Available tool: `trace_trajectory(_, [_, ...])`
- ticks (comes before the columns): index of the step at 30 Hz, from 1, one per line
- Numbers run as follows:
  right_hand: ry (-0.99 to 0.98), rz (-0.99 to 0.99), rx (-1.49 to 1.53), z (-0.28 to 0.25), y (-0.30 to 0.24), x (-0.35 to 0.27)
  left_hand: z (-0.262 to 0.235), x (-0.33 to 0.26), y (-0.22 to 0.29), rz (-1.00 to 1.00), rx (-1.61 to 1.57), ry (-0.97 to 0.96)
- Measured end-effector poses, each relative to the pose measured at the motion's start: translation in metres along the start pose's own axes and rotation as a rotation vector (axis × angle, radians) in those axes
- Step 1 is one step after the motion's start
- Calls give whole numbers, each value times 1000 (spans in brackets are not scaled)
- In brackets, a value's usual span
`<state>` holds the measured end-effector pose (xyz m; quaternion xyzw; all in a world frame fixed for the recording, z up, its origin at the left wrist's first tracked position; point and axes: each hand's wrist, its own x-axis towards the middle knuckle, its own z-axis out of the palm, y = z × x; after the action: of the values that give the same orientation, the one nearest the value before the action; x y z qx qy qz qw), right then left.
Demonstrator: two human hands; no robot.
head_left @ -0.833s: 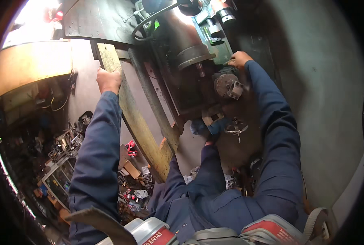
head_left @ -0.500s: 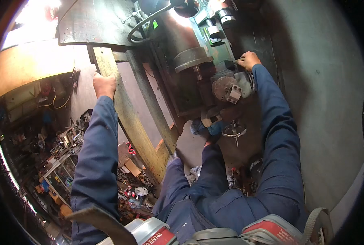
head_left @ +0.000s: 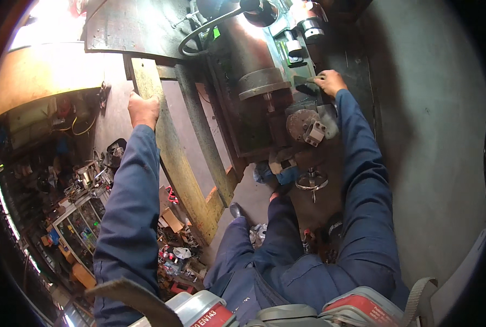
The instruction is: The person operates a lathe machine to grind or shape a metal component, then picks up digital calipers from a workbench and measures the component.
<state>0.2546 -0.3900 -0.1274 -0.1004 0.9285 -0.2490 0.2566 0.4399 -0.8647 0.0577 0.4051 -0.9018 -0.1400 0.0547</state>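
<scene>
My left hand (head_left: pixel 144 110) is closed round the edge of a long, worn wooden beam (head_left: pixel 172 144) that slopes from the upper left down toward my feet. My right hand (head_left: pixel 331 83) grips what looks like a flat brush with dark bristles (head_left: pixel 306 85), low over the green machine bed (head_left: pixel 303 70). Just nearer to me, a round metal tool turret (head_left: pixel 303 126) carries a square block. A large metal chuck (head_left: pixel 263 83) on a thick cylinder lies left of the brush. The brush's handle is mostly hidden by my fingers.
A handwheel (head_left: pixel 311 180) sticks out near my right leg. A second beam (head_left: pixel 202 125) runs beside the first. Tools and scrap crowd the floor and shelves (head_left: pixel 79 220) at left. A bent lamp arm (head_left: pixel 207 22) hangs over the machine. A grey wall (head_left: pixel 428 120) stands at right.
My right hand has shifted slightly left and away from me, bringing the brush into clearer sight over the bed. My left hand keeps its hold on the beam. The whole view has shifted a little.
</scene>
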Motion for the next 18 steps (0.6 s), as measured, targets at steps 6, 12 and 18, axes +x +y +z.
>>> trace_trajectory(6, [-4, 77, -62, 13, 55, 35, 2, 3, 3, 26, -24, -8])
trace_trajectory(12, [11, -44, -5, 11, 13, 44, -1, -3, 7, 6, -69, -4])
trace_trajectory(18, [74, 91, -72, -4, 32, 48, -1, -2, 2, -29, -61, -21])
